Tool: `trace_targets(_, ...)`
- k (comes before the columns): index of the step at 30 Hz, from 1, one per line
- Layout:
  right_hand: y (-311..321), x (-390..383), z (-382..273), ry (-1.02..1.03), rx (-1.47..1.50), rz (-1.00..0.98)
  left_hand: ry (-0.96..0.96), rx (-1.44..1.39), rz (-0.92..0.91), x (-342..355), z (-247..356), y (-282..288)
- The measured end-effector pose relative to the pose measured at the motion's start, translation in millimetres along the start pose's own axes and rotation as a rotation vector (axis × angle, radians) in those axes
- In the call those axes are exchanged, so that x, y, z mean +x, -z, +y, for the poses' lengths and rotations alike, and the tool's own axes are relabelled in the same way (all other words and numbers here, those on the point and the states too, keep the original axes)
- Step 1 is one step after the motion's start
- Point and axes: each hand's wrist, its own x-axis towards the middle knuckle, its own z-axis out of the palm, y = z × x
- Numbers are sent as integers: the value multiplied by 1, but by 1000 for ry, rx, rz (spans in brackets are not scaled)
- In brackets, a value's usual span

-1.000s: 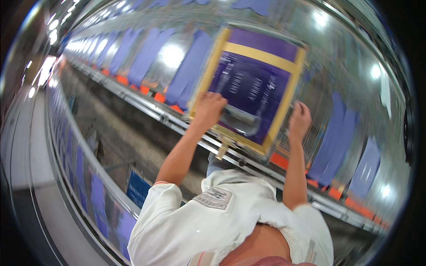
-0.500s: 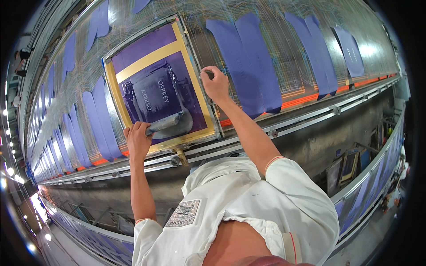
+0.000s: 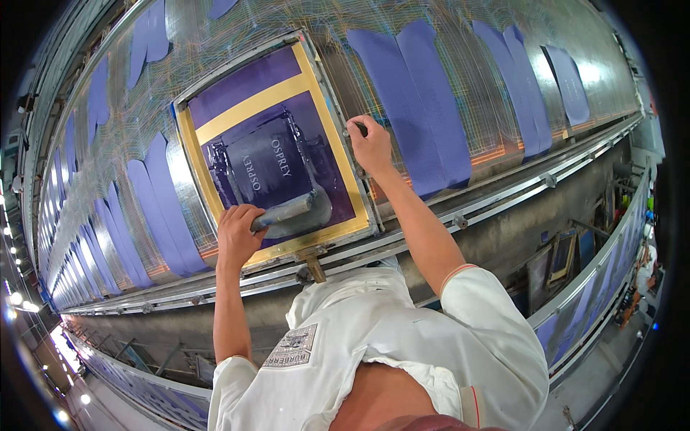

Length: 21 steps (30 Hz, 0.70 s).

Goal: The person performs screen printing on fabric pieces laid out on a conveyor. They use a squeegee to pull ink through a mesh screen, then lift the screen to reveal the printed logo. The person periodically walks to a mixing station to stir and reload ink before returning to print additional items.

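Observation:
A silkscreen frame (image 3: 191, 144) with yellow tape borders lies over the long printing table. Its purple mesh has wet dark ink and pale lettering in the middle. A squeegee (image 3: 291, 210), grey with ink, rests at the near end of the mesh. My left hand (image 3: 239, 233) is closed round the frame's left side near the near corner, close against the squeegee's end; its fingertips are partly hidden. At the frame's right side my right hand (image 3: 371, 149) is closed, thumb and fingers curled round the rail; something dark shows between them.
Purple fabric pieces (image 3: 417, 108) lie on the table right of the frame, and more (image 3: 165, 208) to its left. A metal rail (image 3: 503, 203) runs along the near edge, with a bracket (image 3: 314, 266) at the frame's near side. Another table with purple pieces (image 3: 596, 287) stands behind me.
The frame, squeegee and both my hands sit a little farther right and lower in the picture. The view itself has shifted too. Both hands keep their hold.

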Motion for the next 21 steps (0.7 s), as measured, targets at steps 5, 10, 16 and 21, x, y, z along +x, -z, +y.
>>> trace_targets(5,1,2,-2,-16,-95,-19,-109,71,143,-14,-1,2)
trace_targets(10,-6,8,7,199,-271,120,-130,36,198,-58,11,0)
trace_targets(16,-5,5,9,163,-281,89,-161,65,105,-90,-1,-28)
trace_targets(21,1,5,7,89,-310,78,-155,83,106,-40,-22,-22)
